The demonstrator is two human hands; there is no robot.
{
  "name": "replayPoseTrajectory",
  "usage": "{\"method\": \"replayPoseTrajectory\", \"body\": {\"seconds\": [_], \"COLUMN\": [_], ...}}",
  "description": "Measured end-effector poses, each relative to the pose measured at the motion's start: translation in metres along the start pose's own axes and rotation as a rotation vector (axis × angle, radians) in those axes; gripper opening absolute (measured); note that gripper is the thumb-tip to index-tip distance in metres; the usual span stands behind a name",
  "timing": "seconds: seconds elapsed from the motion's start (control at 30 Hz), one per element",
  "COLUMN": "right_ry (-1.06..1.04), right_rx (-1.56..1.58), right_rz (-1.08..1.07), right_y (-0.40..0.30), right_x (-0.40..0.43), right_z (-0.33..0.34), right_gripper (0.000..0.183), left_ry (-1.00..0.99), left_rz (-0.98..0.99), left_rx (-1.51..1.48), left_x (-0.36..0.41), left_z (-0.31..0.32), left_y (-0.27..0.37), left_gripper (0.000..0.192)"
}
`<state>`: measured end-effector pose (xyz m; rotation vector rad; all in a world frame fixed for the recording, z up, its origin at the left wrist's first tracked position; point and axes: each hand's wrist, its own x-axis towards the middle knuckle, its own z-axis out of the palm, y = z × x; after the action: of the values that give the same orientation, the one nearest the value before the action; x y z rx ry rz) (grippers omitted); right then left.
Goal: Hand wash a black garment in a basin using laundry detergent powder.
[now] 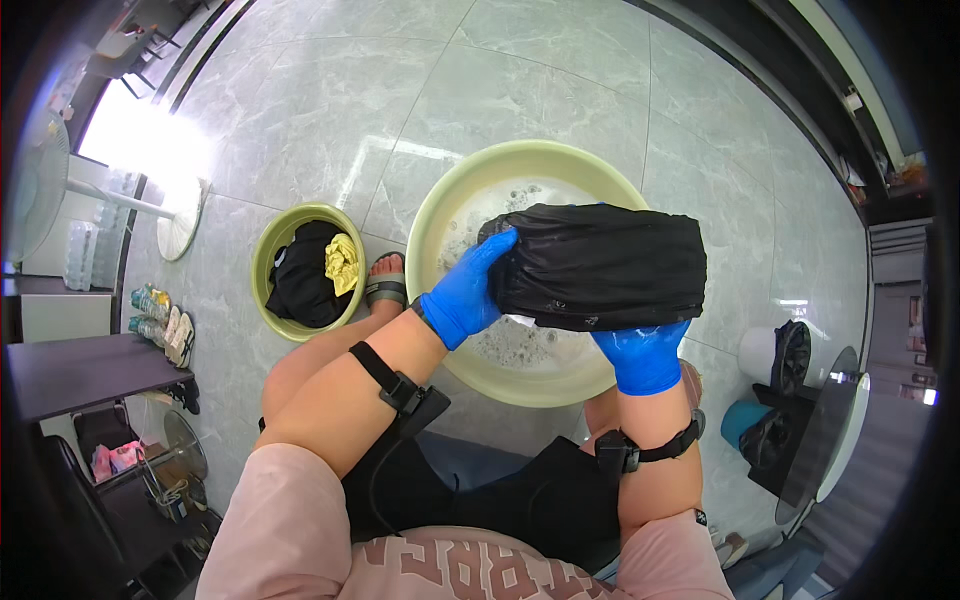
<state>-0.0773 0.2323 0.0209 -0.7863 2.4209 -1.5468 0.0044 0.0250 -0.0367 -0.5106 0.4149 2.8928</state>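
Note:
A folded bundle of wet black cloth [607,262] is held up over a large pale-green basin [431,225]. My left hand [465,292], in a blue rubber glove, grips the bundle's left end with its thumb on top. From below, my right hand [646,361], gloved the same way, holds the right part; its fingers are mostly hidden under the cloth. Wet streaks and a few suds show on the bundle. Soapy water [517,352] with grey bubbles lies in the basin, partly covered by the cloth.
A smaller green basin [264,296] holds black clothing [307,270] and a crumpled yellow cloth [342,264]. My sandalled foot [386,281] is between the basins. A white pedestal fan [176,217] stands at left, and bins with black bags [791,356] at right, on grey floor tiles [540,82].

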Motion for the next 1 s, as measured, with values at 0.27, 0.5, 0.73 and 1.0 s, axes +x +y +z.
{"method": "replayPoseTrajectory", "body": {"seconds": [0.27, 0.5, 0.73, 1.0], "right_ry": [-0.088, 0.223, 0.188, -0.126], "right_rx": [0.267, 1.531, 0.508, -0.013], "right_rz": [0.074, 0.697, 0.579, 0.049], "right_y": [0.011, 0.037, 0.071, 0.047], "right_x": [-0.001, 0.006, 0.002, -0.005], "right_z": [-0.002, -0.013, -0.012, 0.029], "right_gripper": [0.051, 0.034, 0.051, 0.097], "left_ry": [-0.072, 0.008, 0.022, 0.041], "left_rz": [0.087, 0.186, 0.202, 0.190], "left_rx": [0.229, 0.202, 0.095, 0.029], "left_x": [-0.006, -0.005, 0.003, 0.019], "left_z": [0.013, 0.019, 0.047, 0.055], "left_y": [0.004, 0.023, 0.024, 0.005], "left_gripper": [0.050, 0.048, 0.048, 0.042]}}
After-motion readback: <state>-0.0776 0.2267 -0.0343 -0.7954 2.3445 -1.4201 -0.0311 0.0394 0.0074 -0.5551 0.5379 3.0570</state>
